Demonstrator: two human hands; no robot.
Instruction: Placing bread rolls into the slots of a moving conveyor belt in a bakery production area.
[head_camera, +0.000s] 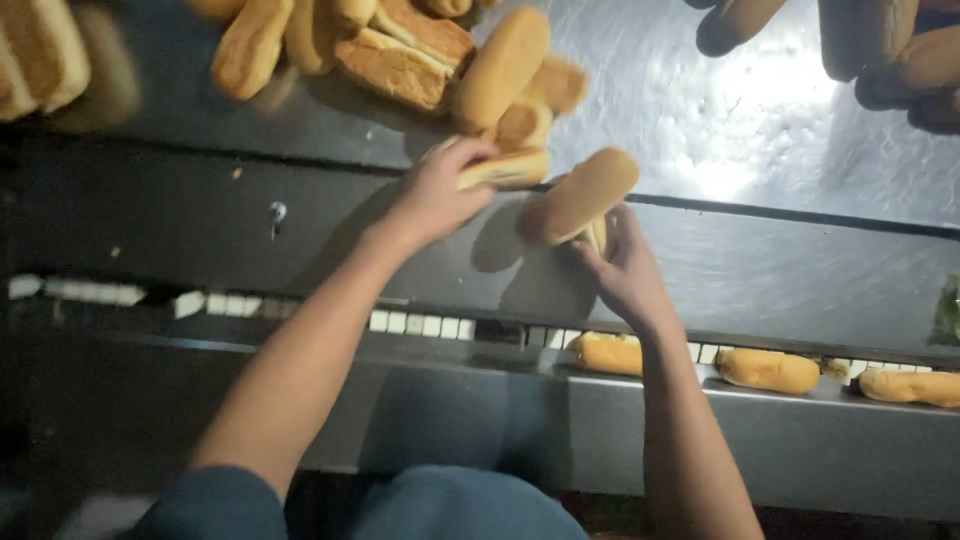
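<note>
My left hand (438, 195) grips a long bread roll (510, 168) at the front edge of a pile of rolls (400, 50) on the steel table (720, 120). My right hand (622, 268) holds another long golden roll (585, 192), tilted up to the right, just beside the first one. Both hands are over the dark ledge between the table and a conveyor channel (420, 325) with white links below. Three rolls lie in that channel to the right: one (608, 352) under my right wrist, a second (768, 370) and a third (910, 386).
More rolls sit at the far left (40, 55) and the top right corner (890, 55). A small metal knob (277, 212) is on the dark ledge. A steel front panel (800, 450) runs below the channel. Something green (947, 312) shows at the right edge.
</note>
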